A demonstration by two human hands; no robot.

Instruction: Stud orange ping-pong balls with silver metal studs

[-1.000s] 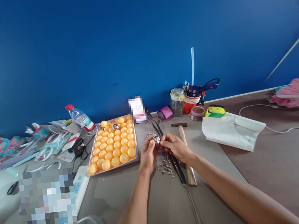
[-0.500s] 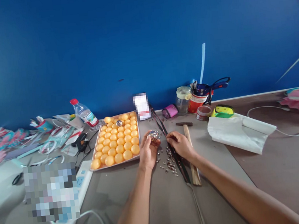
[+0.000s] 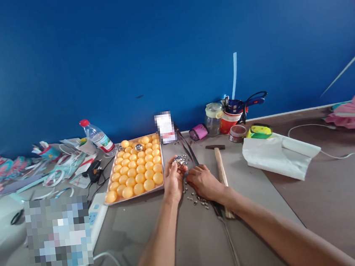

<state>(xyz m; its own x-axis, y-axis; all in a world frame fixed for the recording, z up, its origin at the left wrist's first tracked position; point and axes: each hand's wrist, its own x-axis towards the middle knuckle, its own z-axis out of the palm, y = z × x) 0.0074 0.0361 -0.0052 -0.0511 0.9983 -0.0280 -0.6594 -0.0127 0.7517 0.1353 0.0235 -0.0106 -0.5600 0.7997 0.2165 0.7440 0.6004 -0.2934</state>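
Note:
In my left hand [image 3: 173,180] I hold a shiny silver ball [image 3: 179,161] covered in small rounded studs; my fingers are closed round its left and lower sides. Just right of it, my right hand [image 3: 203,182] is low over the table, palm down, with its fingers curled and pressed together. Its fingertips are by loose small silver beads [image 3: 200,201], and whether they pinch one is hidden. Past the right hand runs a long dark strap [image 3: 189,148], partly covered by it. Beside that hand lies a hammer [image 3: 221,166] with a wooden handle.
At left is a tray [image 3: 106,199] of orange balls [image 3: 140,177] with a few silver ones. A water bottle [image 3: 100,137], power strip [image 3: 94,218] and clutter lie further left. Behind stand a glass jar [image 3: 215,122] and red cup [image 3: 230,121]; white sheeting [image 3: 278,156] lies right.
My right hand has moved left and down over the loose beads, closer to my left hand. The left hand still holds the silver ball. The whole view has shifted slightly.

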